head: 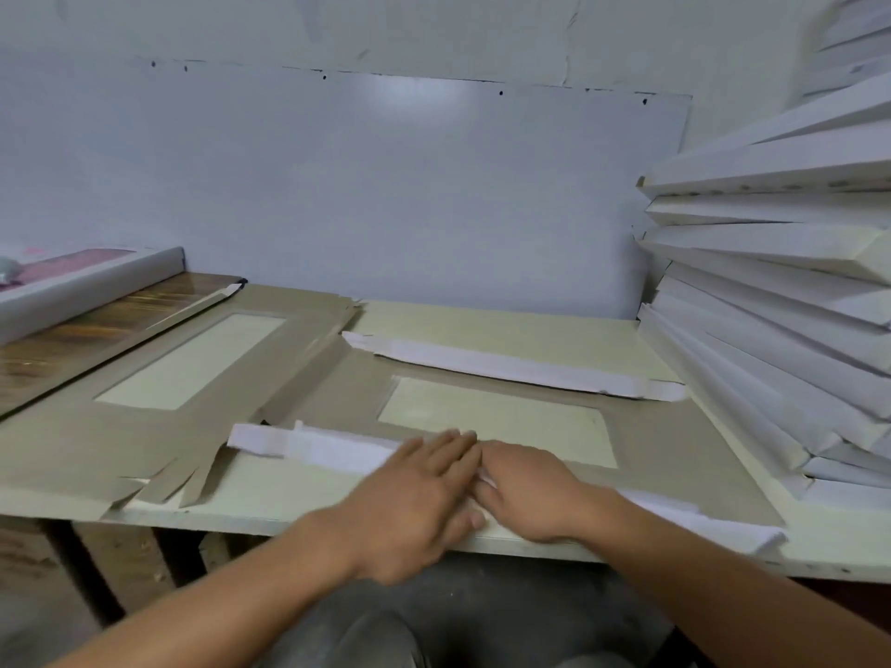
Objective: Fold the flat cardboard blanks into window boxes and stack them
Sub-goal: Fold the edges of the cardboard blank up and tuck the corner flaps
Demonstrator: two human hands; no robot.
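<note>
A flat grey-brown cardboard blank (675,450) with a rectangular window lies on the cream table (482,320) in front of me. Its far long flap (506,366) is folded over, white side up. The near long flap (318,448) is also folded over white side up. My left hand (410,494) and my right hand (525,494) press flat on this near flap side by side, fingers straight. A second flat blank (72,441) with a window lies to the left, partly under the first.
A tall leaning stack of finished white boxes (781,301) fills the right side of the table. A white box (87,277) sits on a wooden surface (96,325) at the far left. A white wall panel (385,195) stands behind the table.
</note>
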